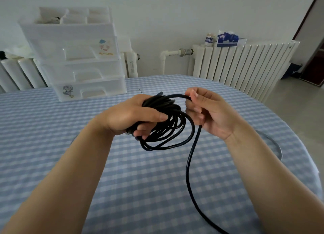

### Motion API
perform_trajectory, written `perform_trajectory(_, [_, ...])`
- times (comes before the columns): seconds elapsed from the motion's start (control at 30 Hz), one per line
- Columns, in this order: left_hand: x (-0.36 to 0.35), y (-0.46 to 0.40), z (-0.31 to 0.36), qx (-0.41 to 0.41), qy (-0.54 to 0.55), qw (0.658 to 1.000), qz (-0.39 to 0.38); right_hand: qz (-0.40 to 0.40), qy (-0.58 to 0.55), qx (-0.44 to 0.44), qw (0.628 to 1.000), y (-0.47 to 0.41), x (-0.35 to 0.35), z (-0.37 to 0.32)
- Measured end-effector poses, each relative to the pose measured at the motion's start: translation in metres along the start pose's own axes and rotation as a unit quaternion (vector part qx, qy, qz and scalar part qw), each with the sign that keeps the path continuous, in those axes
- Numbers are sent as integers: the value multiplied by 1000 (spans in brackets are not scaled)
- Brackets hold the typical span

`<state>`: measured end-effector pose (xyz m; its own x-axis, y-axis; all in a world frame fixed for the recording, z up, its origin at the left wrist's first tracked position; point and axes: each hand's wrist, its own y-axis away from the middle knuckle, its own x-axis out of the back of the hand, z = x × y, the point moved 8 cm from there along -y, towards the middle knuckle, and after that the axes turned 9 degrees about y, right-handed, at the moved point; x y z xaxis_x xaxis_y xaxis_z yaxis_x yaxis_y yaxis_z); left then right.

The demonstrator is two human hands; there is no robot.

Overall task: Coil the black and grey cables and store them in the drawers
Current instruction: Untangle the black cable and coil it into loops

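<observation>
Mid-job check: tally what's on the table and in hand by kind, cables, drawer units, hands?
Black cable: 1, coil gripped by left hand, strand pinched by right hand
Grey cable: 1, partly seen on the table
Drawer unit: 1
Hands: 2
Total: 5

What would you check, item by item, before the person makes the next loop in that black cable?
1. Coil held firm: ok. The left hand grips the bundled loops of the black cable.
2. Feeding strand in hand: ok. The right hand pinches the strand at the top of the newest loop.
3. Slack left to coil: ok. A loose length runs down from the right hand and out of the bottom of the picture.
4. Loops tidy: not ok. They overlap unevenly and differ in size.
5. Free end snag-free: cannot tell, it is out of view.
6. Drawer ready: not ok. The drawers at the back of the table all look closed.
</observation>
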<state>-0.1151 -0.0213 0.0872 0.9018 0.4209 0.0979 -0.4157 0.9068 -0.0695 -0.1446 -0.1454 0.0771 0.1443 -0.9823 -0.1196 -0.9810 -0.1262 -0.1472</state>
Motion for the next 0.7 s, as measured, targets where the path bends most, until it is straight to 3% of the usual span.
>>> perform_trajectory(0.17, [7,3,-13,23,161,985,-55,-37,-9,-5,999,-1,-9,5])
perform_trajectory(0.4, [11,4,-41,58,318,936,-138,41,62,-1,997,-7,-17,19])
perform_trajectory(0.5, [12,6,-43,44,392,902,-176,-3,33,-22,999,-7,-25,21])
perform_trajectory(0.7, [4,4,-46,37,395,896,-202,-88,48,-89,991,0,-23,28])
